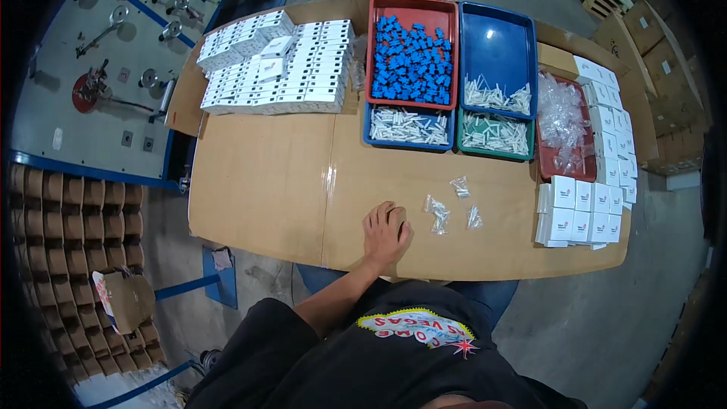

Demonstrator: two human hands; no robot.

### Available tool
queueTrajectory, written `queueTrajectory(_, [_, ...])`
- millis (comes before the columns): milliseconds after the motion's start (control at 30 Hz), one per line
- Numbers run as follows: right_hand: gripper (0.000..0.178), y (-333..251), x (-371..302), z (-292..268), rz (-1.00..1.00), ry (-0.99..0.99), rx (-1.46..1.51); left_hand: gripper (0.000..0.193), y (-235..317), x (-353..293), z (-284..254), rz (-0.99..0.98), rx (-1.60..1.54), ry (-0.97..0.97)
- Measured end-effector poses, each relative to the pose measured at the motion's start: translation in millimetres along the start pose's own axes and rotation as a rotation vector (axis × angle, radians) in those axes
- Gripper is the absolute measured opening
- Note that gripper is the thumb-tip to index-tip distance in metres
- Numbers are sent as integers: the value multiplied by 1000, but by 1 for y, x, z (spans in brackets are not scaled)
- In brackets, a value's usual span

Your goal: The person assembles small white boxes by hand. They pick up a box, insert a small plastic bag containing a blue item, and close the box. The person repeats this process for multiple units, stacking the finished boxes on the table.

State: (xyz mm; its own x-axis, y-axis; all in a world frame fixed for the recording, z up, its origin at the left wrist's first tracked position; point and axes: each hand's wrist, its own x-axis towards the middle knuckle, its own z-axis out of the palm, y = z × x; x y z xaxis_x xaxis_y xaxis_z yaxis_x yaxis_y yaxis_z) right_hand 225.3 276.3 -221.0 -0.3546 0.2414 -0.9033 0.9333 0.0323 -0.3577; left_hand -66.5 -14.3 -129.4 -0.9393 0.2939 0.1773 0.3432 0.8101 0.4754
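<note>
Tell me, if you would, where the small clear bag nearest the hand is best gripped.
I'd pinch the small clear bag across its middle, over its pale contents, coming from its left. It lies longer front to back than side to side, so its narrow width should suit a pinch, and the left hand is on that side.

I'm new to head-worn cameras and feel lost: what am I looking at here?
No robot here, just a person. A wide fisheye camera on their head looks down, so straight edges bend. The left hand rests palm down on the cardboard; nothing shows in its grasp. The right hand is out of view. Nearby lie three small clear bags with white pieces. Farther back are a red tray of blue pieces and a blue tray partly filled with white ones. White boxes stand at both sides.
</note>
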Motion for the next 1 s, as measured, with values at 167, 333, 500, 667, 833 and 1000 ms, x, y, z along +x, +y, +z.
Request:
queueTrajectory(167, [31, 31, 7, 12, -12, -26, -58, 40, -4, -8, 2, 18, -11, 48])
queueTrajectory(333, [33, 77, 7, 23, -12, -33, -111, 40, -8, -13, 8, 39, -19, 96])
queueTrajectory(500, [35, 116, -6, 31, -16, -57, -183, 41, -8, -15, 11, 75, -9, 144])
queueTrajectory(667, [37, 135, -32, 23, 24, -150, -363, 40, -15, -17, 16, 89, -23, 201])
queueTrajectory(833, [39, 116, -77, -25, 163, -362, -751, 40, -9, -18, 20, 99, -19, 189])
queueTrajectory(1000, [31, -13, -109, -113, -160, -301, -562, 42, -10, -21, 12, 70, -21, 185])
